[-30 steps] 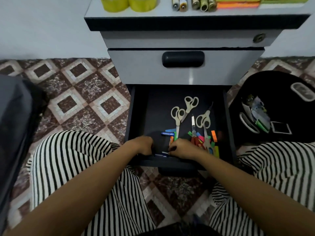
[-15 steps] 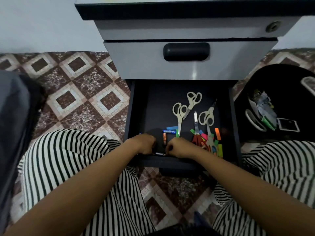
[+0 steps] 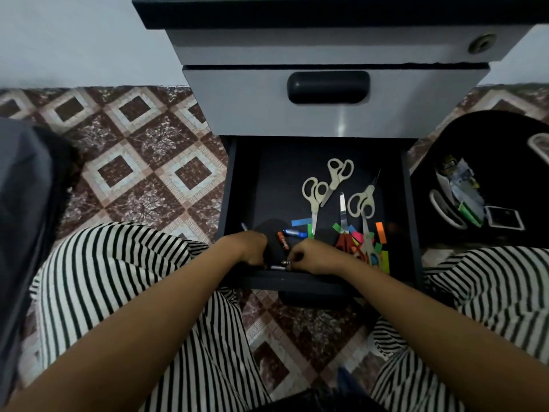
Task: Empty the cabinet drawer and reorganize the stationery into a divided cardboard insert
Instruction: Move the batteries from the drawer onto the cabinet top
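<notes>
Our right hand (image 3: 312,258) has slid left to meet the left hand (image 3: 249,248) at the drawer (image 3: 276,179) front, pinching a small piece (image 3: 285,263); the left's grip we cannot tell. Scissors (image 3: 315,194) stay inside: emptying continues.

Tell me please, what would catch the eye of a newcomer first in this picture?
Three pairs of white-handled scissors lie in the open black drawer, right of centre, just behind a bright scatter of coloured paper strips near its front right corner. At the drawer's front edge the left hand and the right hand meet, the right pinching a small silvery item.
</notes>
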Action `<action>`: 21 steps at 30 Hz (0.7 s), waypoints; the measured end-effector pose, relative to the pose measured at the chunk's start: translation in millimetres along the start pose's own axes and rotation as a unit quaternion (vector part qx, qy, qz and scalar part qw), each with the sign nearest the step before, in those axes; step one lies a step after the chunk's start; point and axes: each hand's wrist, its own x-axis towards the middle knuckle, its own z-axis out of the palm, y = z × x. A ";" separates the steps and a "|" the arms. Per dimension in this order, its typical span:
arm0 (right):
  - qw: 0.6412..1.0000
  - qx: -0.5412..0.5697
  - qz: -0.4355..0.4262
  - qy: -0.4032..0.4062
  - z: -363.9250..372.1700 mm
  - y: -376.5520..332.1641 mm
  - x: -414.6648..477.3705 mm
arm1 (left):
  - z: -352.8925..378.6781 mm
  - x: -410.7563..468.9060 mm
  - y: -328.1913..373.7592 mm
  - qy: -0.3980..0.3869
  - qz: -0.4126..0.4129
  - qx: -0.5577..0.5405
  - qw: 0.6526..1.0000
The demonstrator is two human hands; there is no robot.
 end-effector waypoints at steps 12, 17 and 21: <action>0.999 -0.041 -0.003 -0.014 -5.7 -3.4 -2.5 | 0.1 0.5 -6.8 0.008 0.002 -0.036 0.999; 0.999 -0.033 -0.004 0.028 -27.7 -8.8 -5.5 | -9.2 0.8 -7.6 0.122 0.029 -0.050 0.991; 0.994 -0.060 0.005 0.087 -33.9 -6.7 -6.7 | -10.0 1.9 -4.5 0.199 0.069 -0.026 0.977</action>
